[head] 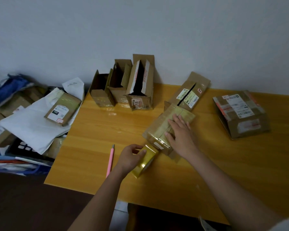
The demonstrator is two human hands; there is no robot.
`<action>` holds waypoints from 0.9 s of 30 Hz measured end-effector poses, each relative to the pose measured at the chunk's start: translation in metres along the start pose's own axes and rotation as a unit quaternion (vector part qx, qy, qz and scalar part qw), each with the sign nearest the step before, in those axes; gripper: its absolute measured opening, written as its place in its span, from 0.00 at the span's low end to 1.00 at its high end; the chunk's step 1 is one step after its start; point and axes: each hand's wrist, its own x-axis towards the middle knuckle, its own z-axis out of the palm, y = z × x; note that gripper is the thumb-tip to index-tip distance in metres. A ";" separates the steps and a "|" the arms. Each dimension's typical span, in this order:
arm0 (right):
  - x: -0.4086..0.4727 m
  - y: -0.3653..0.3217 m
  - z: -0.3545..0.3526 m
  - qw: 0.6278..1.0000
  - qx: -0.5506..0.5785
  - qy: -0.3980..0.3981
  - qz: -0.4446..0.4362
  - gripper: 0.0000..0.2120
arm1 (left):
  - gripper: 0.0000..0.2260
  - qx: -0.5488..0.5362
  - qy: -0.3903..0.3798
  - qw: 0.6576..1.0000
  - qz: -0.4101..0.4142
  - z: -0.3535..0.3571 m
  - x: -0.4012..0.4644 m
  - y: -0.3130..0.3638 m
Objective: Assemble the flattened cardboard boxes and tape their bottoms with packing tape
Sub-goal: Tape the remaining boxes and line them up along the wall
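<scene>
While my right hand (179, 130) lay flat with straight fingers on the taped bottom of the small brown cardboard box (168, 129) near the middle of the yellow wooden table (207, 172), my left hand (132, 155) gripped the roll of yellowish packing tape (145, 161) at the box's near end. A strip ran from roll to box. A pink utility knife (110, 160) lay just left of my left hand, and three open boxes (122, 85) stood by the wall.

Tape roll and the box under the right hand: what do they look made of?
Tape roll: looks like glossy yellowish plastic film; it glints. Box: brown corrugated cardboard, matte at its bare flap, with shiny tape strips over the seam. Left hand grips the roll; right hand presses flat on the box.
</scene>
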 end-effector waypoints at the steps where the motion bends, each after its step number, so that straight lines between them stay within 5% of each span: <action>1: 0.000 -0.001 0.000 1.000 0.005 0.011 -0.002 0.26 | 0.13 -0.003 -0.005 1.000 -0.001 -0.002 0.000 -0.001; 9: -0.003 -0.032 0.009 0.991 0.082 0.109 0.003 0.20 | 0.09 -0.011 -0.055 0.998 0.015 -0.028 0.014 -0.014; 15: -0.004 -0.089 0.017 0.986 0.116 0.120 -0.003 0.19 | 0.07 -0.025 0.012 0.999 -0.035 -0.077 0.029 -0.044; 22: 0.010 -0.172 0.081 0.990 0.137 -0.007 -0.038 0.16 | 0.26 0.239 0.082 0.967 -0.028 -0.141 0.036 -0.089; 27: 0.014 -0.194 0.149 0.981 0.112 -0.126 0.099 0.13 | 0.29 0.324 0.111 0.938 -0.048 -0.171 0.030 -0.120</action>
